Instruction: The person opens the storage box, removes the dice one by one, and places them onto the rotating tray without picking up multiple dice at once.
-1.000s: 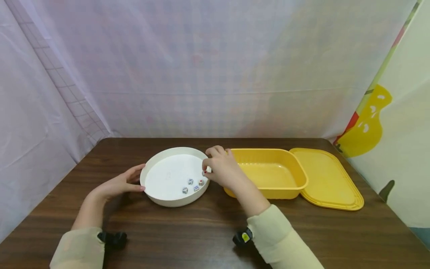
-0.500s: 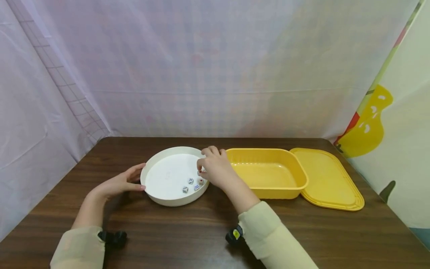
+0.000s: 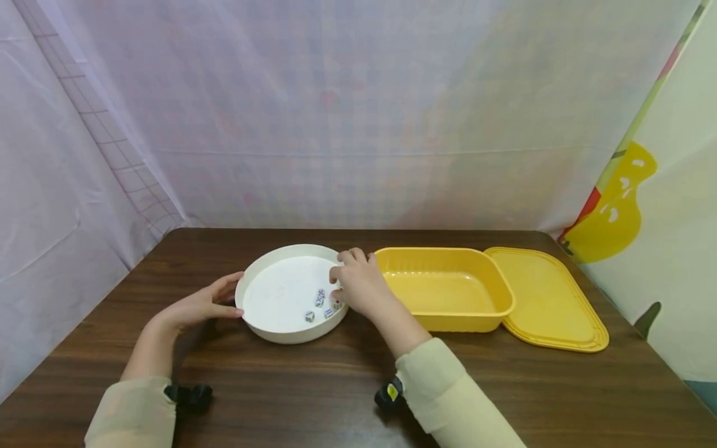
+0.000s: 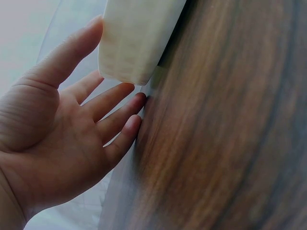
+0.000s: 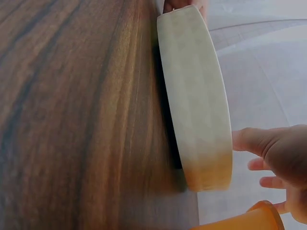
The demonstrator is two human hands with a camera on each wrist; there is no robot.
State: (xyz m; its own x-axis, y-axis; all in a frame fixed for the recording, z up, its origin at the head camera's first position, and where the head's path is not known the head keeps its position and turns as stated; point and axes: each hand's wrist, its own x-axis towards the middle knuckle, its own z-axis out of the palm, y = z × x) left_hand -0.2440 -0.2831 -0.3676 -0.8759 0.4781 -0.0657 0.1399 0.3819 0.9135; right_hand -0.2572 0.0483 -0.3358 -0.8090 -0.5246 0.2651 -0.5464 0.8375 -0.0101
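A round white dish [image 3: 274, 286] stands on the table, with several small white dice [image 3: 310, 317] on its floor at the right and front. My left hand [image 3: 193, 308] touches its left outer wall with thumb and fingertips, the fingers [image 4: 108, 103] fairly straight. Over the dish's right rim reaches my right hand [image 3: 361, 286], thumb and index finger parted above the dice. Two dice [image 3: 320, 297] lie touching or nearly so just left of those fingertips. A red-spotted die [image 3: 338, 305] is partly hidden by the right thumb. The right wrist view hides the dish's inside.
A yellow rectangular tub [image 3: 442, 295] stands right of the dish, close to the right hand. Its flat yellow lid [image 3: 549, 298] lies beyond, partly under the tub's right side. The brown wooden table [image 3: 269, 392] ends at a pale curtain [image 3: 358, 124] behind.
My right hand has moved slightly left, and its pinched die now appears to lie beside another in the dish. The right fingers have parted. My left hand stays put.
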